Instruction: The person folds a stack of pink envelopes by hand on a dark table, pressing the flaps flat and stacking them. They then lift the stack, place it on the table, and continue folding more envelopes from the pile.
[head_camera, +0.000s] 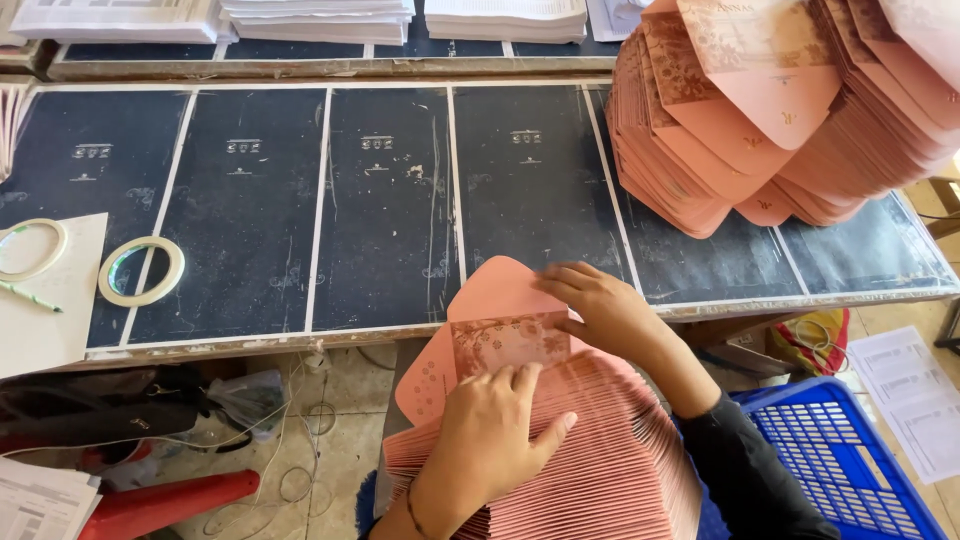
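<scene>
The left hand (490, 440) lies flat, fingers spread and grip released, on a fanned stack of pink envelopes (600, 470) in the person's lap, fingertips on the patterned panel of the top envelope (500, 335). The right hand (600, 305) presses on that envelope's right flap, fingers bent but closed on nothing. The envelope lies open at the near edge of the dark tabletop (380, 210). A bigger pile of envelopes (770, 120) sits far right, two tape rings (140, 270) far left, a blue basket (830, 450) on the floor
</scene>
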